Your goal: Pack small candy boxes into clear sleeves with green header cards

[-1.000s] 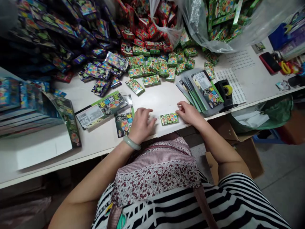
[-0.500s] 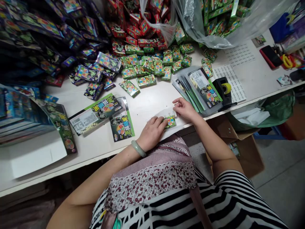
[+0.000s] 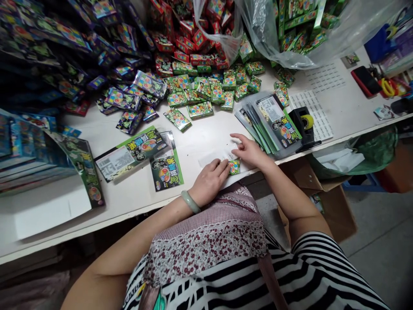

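My left hand (image 3: pixel 209 181), with a pale green bangle (image 3: pixel 190 201) on its wrist, lies flat at the table's front edge. Its fingertips rest against a small green printed box or card (image 3: pixel 234 167), partly covered by them. Beneath is a whitish, partly see-through sheet (image 3: pixel 209 159). To the right, my right hand (image 3: pixel 249 151) hovers over the sheet's far corner. Its index finger stretches out and its thumb is apart; whether a tiny sticker clings to a fingertip is too small to tell.
Green small boxes (image 3: pixel 200 110), purple boxes (image 3: pixel 121 99) and red boxes (image 3: pixel 193 41) pile up at the back. Flat printed bags (image 3: pixel 277 120) and a black tape dispenser (image 3: pixel 303 129) stand right. More printed packs (image 3: pixel 132 153) and an open carton (image 3: pixel 51 211) lie left.
My right index finger has lifted and straightened away from the sheet. My left hand has shifted slightly right and covers a little less of the small green piece.
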Demonstrator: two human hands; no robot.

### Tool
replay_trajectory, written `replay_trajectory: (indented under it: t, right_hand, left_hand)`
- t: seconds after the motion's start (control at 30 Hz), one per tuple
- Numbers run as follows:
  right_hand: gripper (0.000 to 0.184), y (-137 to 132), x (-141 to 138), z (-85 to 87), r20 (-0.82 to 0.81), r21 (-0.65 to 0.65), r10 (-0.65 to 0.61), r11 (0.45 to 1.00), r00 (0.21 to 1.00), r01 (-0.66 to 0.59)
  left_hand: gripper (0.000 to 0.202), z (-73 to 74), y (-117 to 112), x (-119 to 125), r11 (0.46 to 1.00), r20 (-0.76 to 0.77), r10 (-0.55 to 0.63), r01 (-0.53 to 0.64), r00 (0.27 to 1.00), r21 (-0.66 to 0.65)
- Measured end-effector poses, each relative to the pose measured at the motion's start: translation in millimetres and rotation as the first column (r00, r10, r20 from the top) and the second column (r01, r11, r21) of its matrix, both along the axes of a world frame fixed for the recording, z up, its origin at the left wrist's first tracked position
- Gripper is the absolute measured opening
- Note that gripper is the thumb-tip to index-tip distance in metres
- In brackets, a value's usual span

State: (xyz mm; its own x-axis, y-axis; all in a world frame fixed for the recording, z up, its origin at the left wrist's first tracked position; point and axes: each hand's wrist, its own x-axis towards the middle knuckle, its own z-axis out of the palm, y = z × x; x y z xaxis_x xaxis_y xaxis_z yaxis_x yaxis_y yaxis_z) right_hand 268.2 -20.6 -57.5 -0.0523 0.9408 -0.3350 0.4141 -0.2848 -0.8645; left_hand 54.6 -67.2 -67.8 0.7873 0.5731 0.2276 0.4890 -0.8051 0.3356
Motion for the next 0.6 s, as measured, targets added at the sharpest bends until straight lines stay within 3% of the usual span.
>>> replay_trajectory:
  t: [0.07,0.13,0.27,0.33,0.47,0.6]
  right_hand:
    - [0.049,5.6,-4.2,-0.1,-0.165,-0.077,-0.110,0.992,0.980,0.098]
    - [0.039,12.1,-8.2,-0.3,-0.332,-0.233,-0.256,0.955,0.908,0.184]
    - [0.023,18.0,-12.8,-0.3,-0.472,-0.440,-0.451,0.865,0.758,0.241]
    - [0.019,16.4,-13.8,-0.1,-0.491,-0.447,-0.452,0.865,0.744,0.231]
    - [0.020,10.1,-13.8,-2.4,-0.441,-0.324,-0.301,0.932,0.846,0.163]
    - [0.032,6.4,-11.9,-8.1,-0.348,-0.216,-0.182,0.970,0.920,0.110]
  left_hand:
    - [0.038,0.8,-0.2,-0.1,1.000,-0.022,-0.003,0.004,1.000,0.029]
    - [0.038,1.8,-0.5,-0.6,0.999,-0.047,-0.008,0.010,0.999,0.051]
    - [0.039,2.0,-0.8,-1.5,0.997,-0.084,-0.017,0.023,0.996,0.070]
    - [0.038,0.7,-0.8,-1.5,0.996,-0.085,-0.018,0.026,0.996,0.089]
    - [0.041,-0.3,-1.8,-5.3,0.998,-0.033,0.013,-0.011,0.999,0.061]
    - [0.038,6.2,-5.9,-20.7,0.991,0.161,0.134,-0.132,0.978,-0.023]
